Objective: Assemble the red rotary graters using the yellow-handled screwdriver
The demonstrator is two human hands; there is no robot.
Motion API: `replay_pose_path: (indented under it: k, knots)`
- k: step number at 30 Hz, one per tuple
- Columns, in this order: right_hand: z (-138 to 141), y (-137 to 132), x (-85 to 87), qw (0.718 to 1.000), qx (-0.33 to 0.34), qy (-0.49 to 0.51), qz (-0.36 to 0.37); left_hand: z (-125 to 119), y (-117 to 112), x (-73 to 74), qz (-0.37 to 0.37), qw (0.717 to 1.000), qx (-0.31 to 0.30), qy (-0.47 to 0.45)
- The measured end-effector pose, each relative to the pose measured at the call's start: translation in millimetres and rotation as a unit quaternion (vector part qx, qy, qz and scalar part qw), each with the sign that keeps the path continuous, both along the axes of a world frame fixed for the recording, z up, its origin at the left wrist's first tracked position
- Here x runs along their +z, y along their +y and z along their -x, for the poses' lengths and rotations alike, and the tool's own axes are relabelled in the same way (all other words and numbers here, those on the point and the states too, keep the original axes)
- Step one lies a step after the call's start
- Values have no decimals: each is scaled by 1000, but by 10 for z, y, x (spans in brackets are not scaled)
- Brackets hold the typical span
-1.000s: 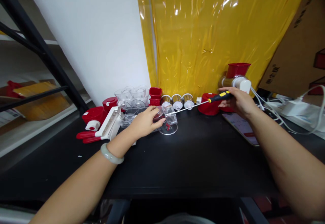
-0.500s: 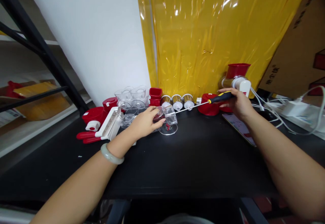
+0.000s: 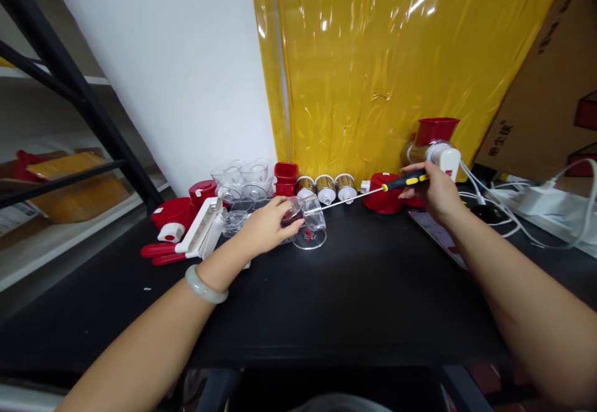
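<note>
Head view: both hands are at work over a black bench [image 3: 326, 312], and the clock directions below are read from the clear plastic piece [image 3: 315, 218] near the middle of the scene. That piece lies at three o'clock of the left hand [image 3: 269, 225], whose thumb and fingers are closed on its near end. A clear round disc [image 3: 309, 239] with a red mark sits just below the piece, at six o'clock. The right hand [image 3: 436, 193], out toward two to three o'clock, grips the black-and-yellow handle of a screwdriver [image 3: 395, 183]. The shaft slants from there toward between eight and nine o'clock and meets the clear piece; whether the tip is inside it or against it, I cannot tell.

Three metal grater drums [image 3: 325, 189] with white ends stand in a row at one o'clock. Small red containers [image 3: 285, 178] are between ten and eleven, and clear cups [image 3: 243, 180] are grouped at ten. Out at nine lie a white piece with red handles [image 3: 201, 233] and, beside it, a red part with a white knob [image 3: 171, 216]. Another red part [image 3: 383, 199] rests below the screwdriver handle. A red-and-white machine [image 3: 438, 144] stands at two o'clock, while a phone or tablet [image 3: 433, 231] lies at three, near the right wrist.
</note>
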State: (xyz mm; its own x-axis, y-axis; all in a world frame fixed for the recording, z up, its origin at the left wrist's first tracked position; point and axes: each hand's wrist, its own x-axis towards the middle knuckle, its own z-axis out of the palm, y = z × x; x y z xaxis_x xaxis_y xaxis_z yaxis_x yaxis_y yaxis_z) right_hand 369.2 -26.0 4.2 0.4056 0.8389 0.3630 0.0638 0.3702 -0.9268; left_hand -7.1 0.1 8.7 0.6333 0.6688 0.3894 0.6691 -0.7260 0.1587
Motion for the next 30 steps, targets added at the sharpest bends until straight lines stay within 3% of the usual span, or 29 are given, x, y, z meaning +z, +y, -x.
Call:
replay_pose_path:
  k: [6,15,21,30]
  knots:
    - [4,-4,8,999,18,47,-11,-2,-2,6,-3,1000,-4,-4]
    - [36,5,-7,1000,2,-13,0,2,4,1,-2,1000,-2,1]
    - [56,-1,19,998,7,65,24,3,11,-9,-4,1000,-2,-1]
    - [-9,55,-15,996,-72,61,4,3,-4,-10,-21,1000,-8,7]
